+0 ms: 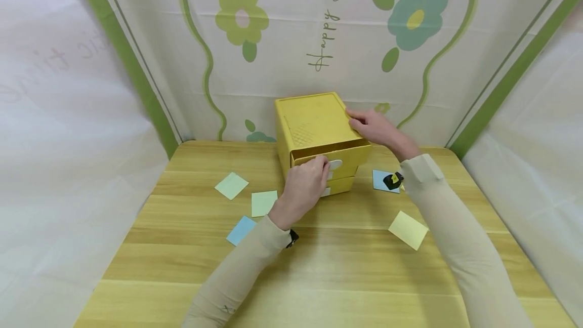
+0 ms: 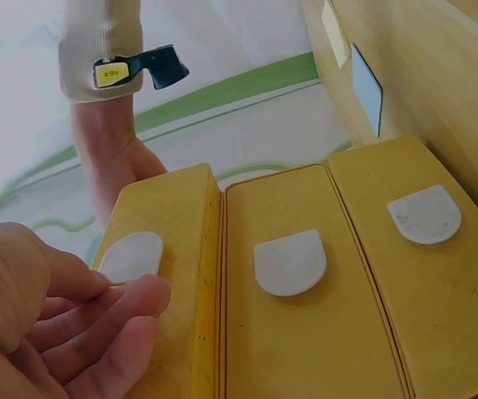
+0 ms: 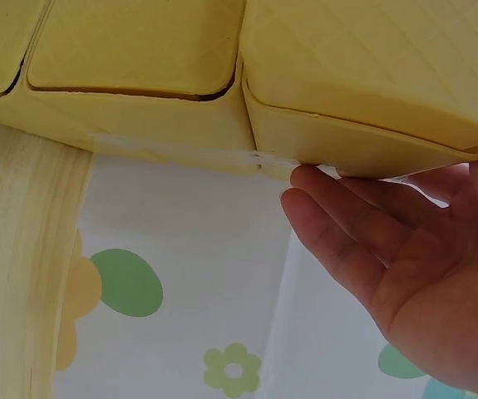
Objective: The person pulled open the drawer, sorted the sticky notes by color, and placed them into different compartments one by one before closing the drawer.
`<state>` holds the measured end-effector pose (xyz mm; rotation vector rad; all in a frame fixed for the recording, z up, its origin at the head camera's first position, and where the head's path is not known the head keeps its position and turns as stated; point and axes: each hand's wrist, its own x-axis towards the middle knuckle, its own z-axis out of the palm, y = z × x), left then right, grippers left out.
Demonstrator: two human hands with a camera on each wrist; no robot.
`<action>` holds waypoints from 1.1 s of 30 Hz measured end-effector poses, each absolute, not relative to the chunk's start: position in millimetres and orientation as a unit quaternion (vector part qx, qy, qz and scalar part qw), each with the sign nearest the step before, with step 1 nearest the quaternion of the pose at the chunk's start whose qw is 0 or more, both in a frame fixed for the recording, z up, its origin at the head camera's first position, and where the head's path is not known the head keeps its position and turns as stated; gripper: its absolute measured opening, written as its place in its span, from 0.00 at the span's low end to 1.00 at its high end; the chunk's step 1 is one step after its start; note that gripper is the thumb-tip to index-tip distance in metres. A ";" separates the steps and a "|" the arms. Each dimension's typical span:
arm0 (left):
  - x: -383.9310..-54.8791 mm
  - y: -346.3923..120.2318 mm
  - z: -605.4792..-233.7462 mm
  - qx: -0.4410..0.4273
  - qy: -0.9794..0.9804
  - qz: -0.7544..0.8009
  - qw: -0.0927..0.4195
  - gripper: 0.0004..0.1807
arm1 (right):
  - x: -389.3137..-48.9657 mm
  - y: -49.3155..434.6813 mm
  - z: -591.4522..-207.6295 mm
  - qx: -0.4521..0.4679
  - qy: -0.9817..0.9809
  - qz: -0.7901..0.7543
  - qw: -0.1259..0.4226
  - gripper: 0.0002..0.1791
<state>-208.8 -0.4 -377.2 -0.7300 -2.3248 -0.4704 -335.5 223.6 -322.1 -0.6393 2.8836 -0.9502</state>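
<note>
A yellow cabinet of small drawers point(image 1: 314, 118) stands at the back of the table. My left hand point(image 1: 307, 181) pinches the white tab handle point(image 2: 132, 256) of the top drawer point(image 2: 168, 212), thumb against fingers. That drawer juts out from the cabinet, with a dark gap along its upper edge. The two lower drawers point(image 2: 284, 332) sit flush, each with its own white tab. My right hand point(image 1: 375, 128) holds the cabinet's top right edge. In the right wrist view, the fingers point(image 3: 330, 220) of that hand lie along the yellow wall; its thumb is partly hidden there.
Left of the cabinet lie two pale green sticky notes point(image 1: 231, 186) and a blue sticky note point(image 1: 240, 230). On the right are another blue note point(image 1: 380, 180) and a yellow note point(image 1: 408, 230). A flower-printed curtain point(image 1: 291, 65) hangs right behind the cabinet.
</note>
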 end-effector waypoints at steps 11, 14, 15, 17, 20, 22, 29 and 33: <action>-199.6 1.5 -372.7 -0.299 -0.882 -0.178 0.318 0.07 | -332.7 224.3 -319.5 -0.201 0.933 -0.298 0.012 0.27; -195.6 0.9 -372.3 -0.302 -0.881 -0.173 0.321 0.06 | -331.8 222.6 -319.6 -0.206 0.931 -0.302 0.014 0.27; -194.3 0.8 -372.1 -0.303 -0.881 -0.172 0.319 0.06 | -331.2 222.3 -319.8 -0.209 0.930 -0.303 0.013 0.27; -191.9 0.8 -372.5 -0.309 -0.881 -0.171 0.316 0.07 | -330.6 222.8 -321.0 -0.211 0.929 -0.304 0.014 0.27; -189.1 0.3 -372.6 -0.316 -0.880 -0.173 0.311 0.06 | -331.1 223.2 -322.9 -0.214 0.928 -0.305 0.014 0.27; -188.1 0.2 -372.6 -0.318 -0.878 -0.173 0.312 0.06 | -331.4 223.2 -323.4 -0.215 0.926 -0.309 0.014 0.27; -185.4 0.5 -371.7 -0.318 -0.880 -0.172 0.309 0.07 | -332.7 222.7 -324.9 -0.220 0.928 -0.302 0.008 0.27; -182.4 1.0 -370.4 -0.311 -0.883 -0.161 0.311 0.07 | -332.2 221.8 -324.0 -0.211 0.930 -0.302 0.012 0.27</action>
